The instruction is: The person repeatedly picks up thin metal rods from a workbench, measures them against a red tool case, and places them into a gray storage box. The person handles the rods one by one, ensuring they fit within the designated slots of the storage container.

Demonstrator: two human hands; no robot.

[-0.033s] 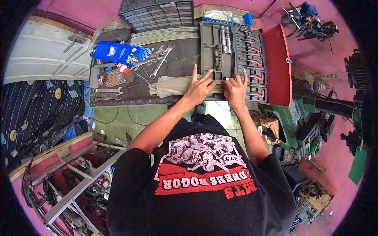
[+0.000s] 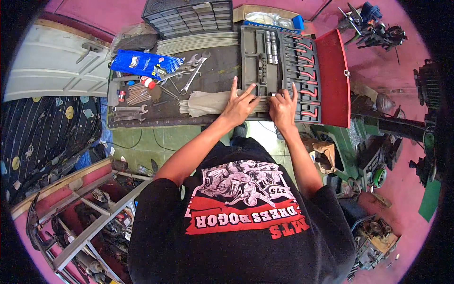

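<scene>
Overhead, the view looks down on a person in a black printed T-shirt [image 2: 241, 222] leaning over a dark rubber work mat [image 2: 215, 71] spread on the floor. At far left lies a pale grey car door panel [image 2: 52, 66], and below it a dark cloth with planet patterns [image 2: 42, 137]. On the mat's left part sit a blue plastic packet [image 2: 142, 63], a small red-capped bottle [image 2: 149, 82], a cluster of thin metal rods [image 2: 137, 93] and several silver open-end wrenches [image 2: 191, 71] fanned out near one another.

Towards the middle, a bundle of long thin metal rods wrapped in pale grey plastic [image 2: 205, 103] lies across the mat, its right end reaching onto the near edge of a grey plastic tool case [image 2: 279, 71]. The left hand [image 2: 239, 105] rests palm down on this bundle where it meets the case, fingers spread and stretched flat, index finger pointing away from the body; it presses rather than grips. Just beside it, the right hand [image 2: 283, 106] lies on the same end of the bundle over the case edge, fingers loosely extended and slightly parted; whether they pinch any rod I cannot tell.

The case holds rows of chrome sockets [image 2: 270, 46] and red-handled hex keys [image 2: 305, 71], with its red lid [image 2: 335, 78] open to the right. Beyond, at far right, stand green machine parts [image 2: 378, 142].
</scene>
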